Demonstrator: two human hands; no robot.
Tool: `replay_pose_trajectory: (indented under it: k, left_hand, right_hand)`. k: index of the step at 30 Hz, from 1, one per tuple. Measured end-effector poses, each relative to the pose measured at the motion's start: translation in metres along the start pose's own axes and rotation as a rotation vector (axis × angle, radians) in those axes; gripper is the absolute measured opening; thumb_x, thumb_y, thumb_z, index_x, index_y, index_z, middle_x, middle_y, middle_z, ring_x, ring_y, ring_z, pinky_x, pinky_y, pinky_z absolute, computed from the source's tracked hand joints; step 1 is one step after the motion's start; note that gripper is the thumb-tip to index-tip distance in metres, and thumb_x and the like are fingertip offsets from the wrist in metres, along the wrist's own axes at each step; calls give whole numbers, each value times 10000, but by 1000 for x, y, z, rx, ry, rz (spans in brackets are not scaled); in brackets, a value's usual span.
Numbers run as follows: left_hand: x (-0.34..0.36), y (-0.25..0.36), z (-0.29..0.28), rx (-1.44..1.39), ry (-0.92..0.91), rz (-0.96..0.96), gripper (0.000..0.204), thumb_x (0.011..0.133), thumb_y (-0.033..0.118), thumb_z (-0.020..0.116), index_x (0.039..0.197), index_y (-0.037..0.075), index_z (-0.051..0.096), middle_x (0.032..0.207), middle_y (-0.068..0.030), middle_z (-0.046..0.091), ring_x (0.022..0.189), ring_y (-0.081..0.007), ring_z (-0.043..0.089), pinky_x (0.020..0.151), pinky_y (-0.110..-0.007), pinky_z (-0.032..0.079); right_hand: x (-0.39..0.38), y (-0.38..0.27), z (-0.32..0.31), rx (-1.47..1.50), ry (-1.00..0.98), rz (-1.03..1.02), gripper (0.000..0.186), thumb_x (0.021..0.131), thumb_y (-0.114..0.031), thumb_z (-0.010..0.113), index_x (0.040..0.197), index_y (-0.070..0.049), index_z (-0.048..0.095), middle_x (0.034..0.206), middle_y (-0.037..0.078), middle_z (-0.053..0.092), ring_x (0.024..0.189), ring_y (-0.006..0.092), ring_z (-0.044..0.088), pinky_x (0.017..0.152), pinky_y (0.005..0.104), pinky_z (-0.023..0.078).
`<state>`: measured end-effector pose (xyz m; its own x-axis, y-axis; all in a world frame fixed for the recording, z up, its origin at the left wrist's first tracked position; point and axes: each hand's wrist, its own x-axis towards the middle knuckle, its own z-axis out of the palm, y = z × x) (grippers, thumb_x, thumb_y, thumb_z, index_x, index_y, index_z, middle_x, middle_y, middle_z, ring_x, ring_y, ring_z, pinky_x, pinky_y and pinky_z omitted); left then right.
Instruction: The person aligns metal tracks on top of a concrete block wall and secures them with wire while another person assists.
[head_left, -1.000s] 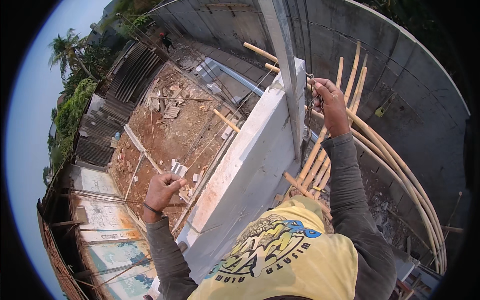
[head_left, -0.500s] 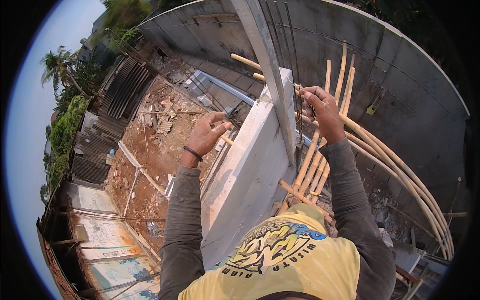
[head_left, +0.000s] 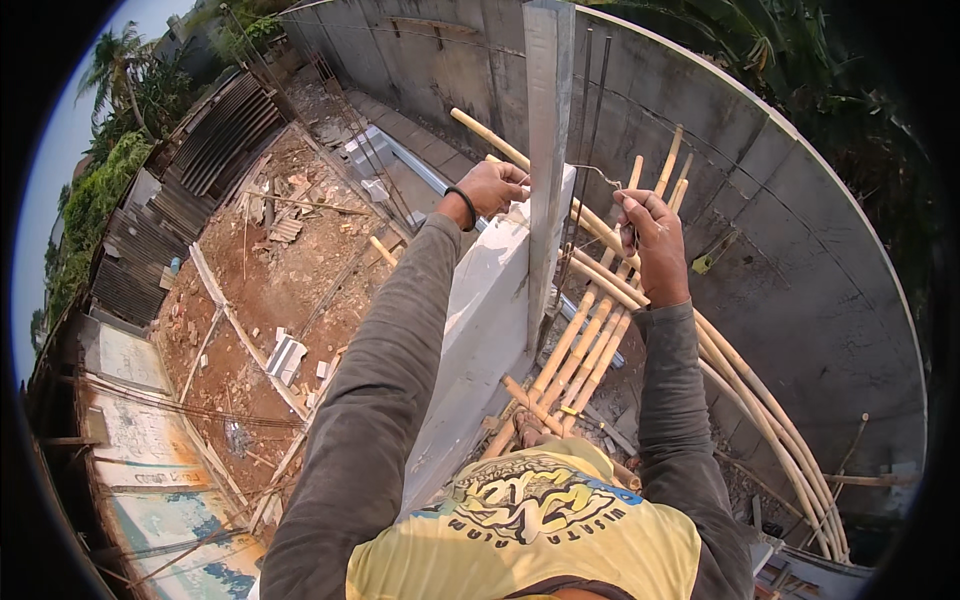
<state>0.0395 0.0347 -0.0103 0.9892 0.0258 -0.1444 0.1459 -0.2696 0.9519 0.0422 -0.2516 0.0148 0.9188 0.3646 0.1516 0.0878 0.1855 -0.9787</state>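
Left hand (head_left: 490, 190) had moved up beside the metal post (head_left: 549, 130) at upper centre, its grip unclear. Apart from it, rightward, the right hand (head_left: 657, 238) pinched bent wire (head_left: 611, 182).

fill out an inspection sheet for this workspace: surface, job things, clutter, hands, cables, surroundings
surface: white wall, partly hidden behind the left sleeve
job's things: upright metal post at the white wall's far end; thin wire beside it
clutter: rubble on reddish soil; bamboo poles right of the white wall
hands: left hand beside the post, hold unclear; right hand pinches the wire
cables: dark lines near painted panels, kind unclear
surroundings: grey concrete wall, corrugated sheets, palm tree
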Motion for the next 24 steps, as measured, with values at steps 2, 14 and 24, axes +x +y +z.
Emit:
replay_pose_trajectory:
  k: [2,14,24]
  left_hand:
    - [-4,-1,0,-125,110,48,184,830,124,727,952,1,664,718,18,598,575,-40,488,505,-211,387]
    - [-48,18,-8,-383,246,204,162,895,188,677,910,33,631,766,-27,628,653,-90,594,585,-223,503]
    - [-56,37,35,-442,322,274,107,826,130,655,823,37,603,660,-9,601,584,-77,543,534,-228,413]
  right_hand:
    - [2,1,-1,-27,10,-14,211,952,-191,544,1055,-29,630,779,-26,538,589,21,466,465,176,372]
    - [8,7,21,-26,-24,-40,239,937,-187,566,1061,9,621,800,9,541,572,48,479,466,201,373]
    - [-21,11,34,-24,-20,12,302,939,-133,542,1189,32,573,857,30,575,628,71,536,506,213,435]
